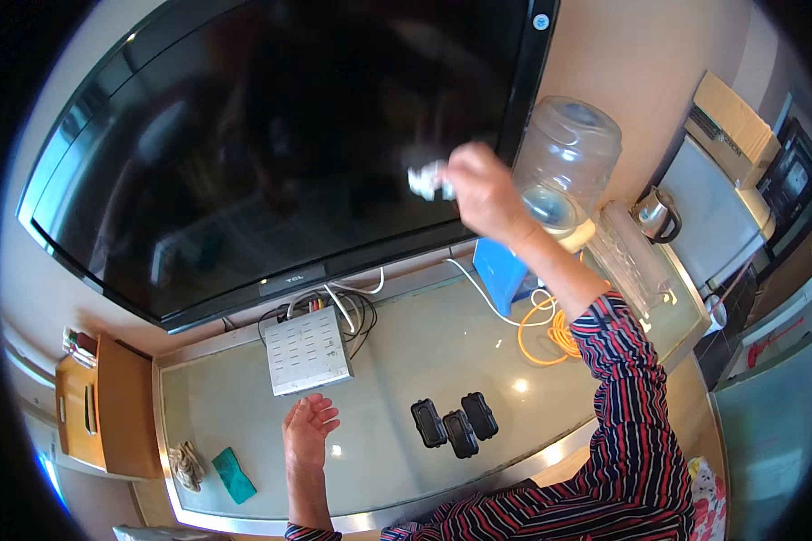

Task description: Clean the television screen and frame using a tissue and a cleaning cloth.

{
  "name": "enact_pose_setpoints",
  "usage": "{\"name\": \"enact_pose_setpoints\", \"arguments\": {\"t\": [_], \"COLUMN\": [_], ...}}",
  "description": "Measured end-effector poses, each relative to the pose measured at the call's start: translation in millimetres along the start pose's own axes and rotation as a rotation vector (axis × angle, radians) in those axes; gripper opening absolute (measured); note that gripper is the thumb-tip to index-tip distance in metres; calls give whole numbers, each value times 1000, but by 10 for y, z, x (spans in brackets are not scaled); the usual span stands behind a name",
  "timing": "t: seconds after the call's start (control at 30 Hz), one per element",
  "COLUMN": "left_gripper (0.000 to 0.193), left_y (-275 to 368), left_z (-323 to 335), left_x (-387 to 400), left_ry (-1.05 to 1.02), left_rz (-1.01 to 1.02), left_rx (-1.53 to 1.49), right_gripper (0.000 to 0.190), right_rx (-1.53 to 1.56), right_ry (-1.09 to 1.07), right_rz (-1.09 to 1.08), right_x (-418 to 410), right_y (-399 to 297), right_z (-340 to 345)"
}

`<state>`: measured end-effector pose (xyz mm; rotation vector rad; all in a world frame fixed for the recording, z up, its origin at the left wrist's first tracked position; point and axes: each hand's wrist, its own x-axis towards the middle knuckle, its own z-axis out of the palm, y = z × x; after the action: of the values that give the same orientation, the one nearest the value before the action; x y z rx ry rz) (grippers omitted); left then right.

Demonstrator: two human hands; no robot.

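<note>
A crumpled white tissue or cloth [427,180] is pinched in my right hand [484,193], in front of the lower right part of a wall-mounted TCL television [298,155]. The hand is slightly blurred, and whether the white piece touches the dark screen I cannot tell. My left hand [310,422] holds nothing. Its fingers are loosely curled and a little apart, above the glass-topped table and just in front of a silver set-top box [308,351].
Several cables [358,311] trail behind the box. Three black cases [460,435] lie on the table [392,466]. A green cloth [234,475] and a beige rag [187,466] lie at left. At right are a clear water bottle [572,149], an orange cable [561,335] and a kettle [655,213].
</note>
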<state>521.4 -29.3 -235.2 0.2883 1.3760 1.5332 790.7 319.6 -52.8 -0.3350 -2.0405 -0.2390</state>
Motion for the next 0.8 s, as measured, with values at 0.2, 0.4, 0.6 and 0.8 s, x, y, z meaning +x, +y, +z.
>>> {"name": "enact_pose_setpoints", "arguments": {"t": [0.2, 0.4, 0.6, 0.8], "left_gripper": [32, 32, 31, 31], "left_y": [45, 33, 63, 131], "left_z": [-29, -207, -340, -364], "left_x": [-67, -96, -100, -120], "left_ry": [23, 74, 101, 110], "left_rz": [18, 16, 21, 58], "left_rx": [-44, -64, -74, -86], "right_gripper": [25, 17, 16, 21], "right_rx": [-102, -69, -14, -56], "right_ry": [365, 108, -363, 238], "right_rz": [-175, -83, 7, -50], "right_x": [1224, 307, -680, 642], "right_y": [-114, -270, -44, 78], "right_z": [-159, 296, 443, -403]}}
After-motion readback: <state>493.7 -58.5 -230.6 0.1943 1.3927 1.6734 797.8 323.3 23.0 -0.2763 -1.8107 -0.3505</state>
